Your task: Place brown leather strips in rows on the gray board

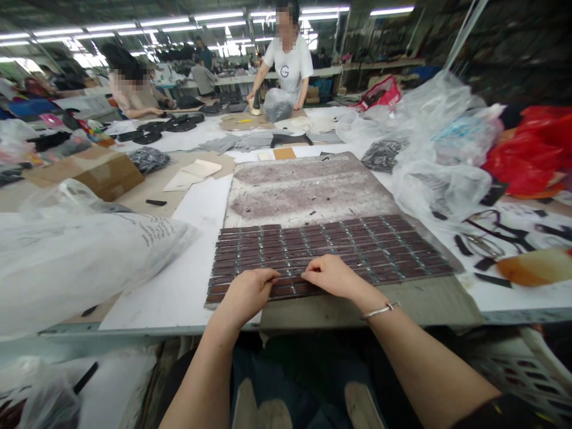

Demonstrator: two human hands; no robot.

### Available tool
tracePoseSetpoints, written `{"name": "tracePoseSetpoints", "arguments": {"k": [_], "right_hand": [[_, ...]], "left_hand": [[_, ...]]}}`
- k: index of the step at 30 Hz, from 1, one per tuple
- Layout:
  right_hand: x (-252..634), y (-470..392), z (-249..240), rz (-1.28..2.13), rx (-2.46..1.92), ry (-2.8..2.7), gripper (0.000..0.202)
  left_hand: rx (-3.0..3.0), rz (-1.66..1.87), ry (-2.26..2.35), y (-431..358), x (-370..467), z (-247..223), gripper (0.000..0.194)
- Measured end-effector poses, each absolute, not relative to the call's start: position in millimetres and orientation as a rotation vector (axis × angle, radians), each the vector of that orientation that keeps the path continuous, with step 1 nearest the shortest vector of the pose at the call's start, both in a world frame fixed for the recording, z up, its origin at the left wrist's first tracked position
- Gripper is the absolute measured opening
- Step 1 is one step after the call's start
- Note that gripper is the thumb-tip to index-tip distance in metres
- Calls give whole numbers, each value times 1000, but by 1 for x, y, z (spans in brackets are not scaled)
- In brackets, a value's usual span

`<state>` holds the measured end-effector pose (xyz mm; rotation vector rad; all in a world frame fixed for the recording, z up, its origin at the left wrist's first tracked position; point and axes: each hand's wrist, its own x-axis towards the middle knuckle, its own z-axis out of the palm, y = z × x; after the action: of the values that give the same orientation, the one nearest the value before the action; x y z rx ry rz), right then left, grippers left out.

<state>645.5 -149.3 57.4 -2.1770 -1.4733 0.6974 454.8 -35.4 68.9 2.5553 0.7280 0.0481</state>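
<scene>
Rows of dark brown strips (330,238) with small pale-green marks lie side by side across the near half of a worn, whitish-brown board (286,190). My left hand (252,290) rests over the near left rows, its thumb and forefinger pinched at a strip's edge. Just to its right, my right hand (333,275) is closed too, fingertips together on the same rows. Whatever lies between the fingertips of either hand is too small to make out. Beneath the near rows, a grey-green sheet (370,307) reaches the table's front edge.
A large white bag (89,262) lies at left, before a cardboard box (89,171). Clear plastic bags (442,179), a red bag (529,149), glasses (485,241) and black scraps are at right. Two people work across the table, one in a white shirt (290,68).
</scene>
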Motion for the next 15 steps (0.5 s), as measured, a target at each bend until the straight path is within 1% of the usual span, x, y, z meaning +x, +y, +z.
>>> {"name": "tracePoseSetpoints", "arguments": {"k": [6, 11, 15], "right_hand": [[646, -148, 56, 672, -2218, -1484, 24], [646, -149, 55, 644, -2229, -1507, 24], [646, -149, 54, 645, -2228, -1522, 23]], "left_hand": [[2564, 7, 640, -42, 459, 65, 37], [2606, -36, 595, -47, 463, 60, 47], [2658, -81, 599, -49, 465, 58, 50]]}}
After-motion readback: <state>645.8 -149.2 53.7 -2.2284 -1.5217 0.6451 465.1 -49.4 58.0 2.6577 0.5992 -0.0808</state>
